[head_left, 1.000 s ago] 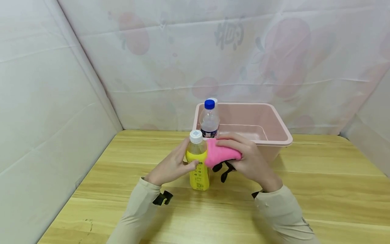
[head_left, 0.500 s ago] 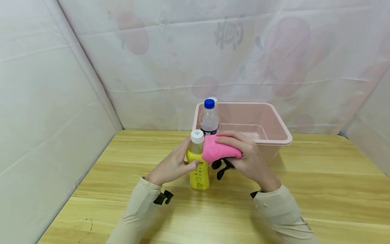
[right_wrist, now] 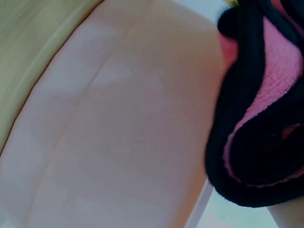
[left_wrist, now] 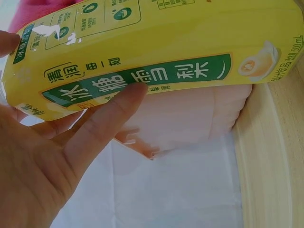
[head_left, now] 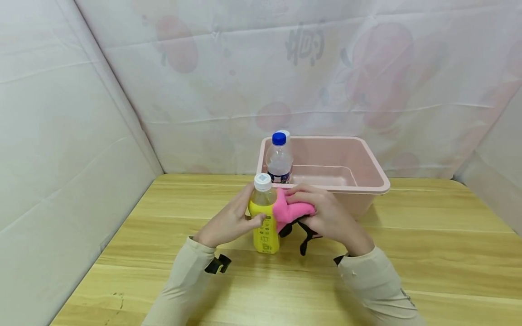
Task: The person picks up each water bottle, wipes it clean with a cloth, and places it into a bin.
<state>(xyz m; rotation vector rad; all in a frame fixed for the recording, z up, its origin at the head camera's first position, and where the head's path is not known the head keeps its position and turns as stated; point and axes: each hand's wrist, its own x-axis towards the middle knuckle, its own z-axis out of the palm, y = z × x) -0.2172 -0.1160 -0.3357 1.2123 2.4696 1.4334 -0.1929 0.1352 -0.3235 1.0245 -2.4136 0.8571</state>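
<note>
Upright on the table, a yellow-labelled drink bottle (head_left: 265, 235) with a white cap is gripped round its upper part by my left hand (head_left: 228, 222). In the left wrist view, fingers of that hand lie along the bottle's yellow and green label (left_wrist: 156, 38). My right hand (head_left: 330, 219) holds a bunched pink cloth (head_left: 287, 210) against the bottle's right side. Black edging and a hanging black loop show below the cloth. Up close in the right wrist view, the folded cloth (right_wrist: 280, 61) has thick black trim; the right fingers are mostly hidden there.
Behind the hands stands a pale pink plastic bin (head_left: 363, 190). At its left end, inside, is a clear bottle (head_left: 279, 158) with a blue cap, and a white-capped one (head_left: 287, 134) mostly hidden behind it. White printed sheets (head_left: 228, 90) enclose the wooden table (head_left: 163, 253).
The right hand and pink cloth rise slightly along the bottle, then come back down; the cloth is now more crumpled. The left hand and bottle barely shift.
</note>
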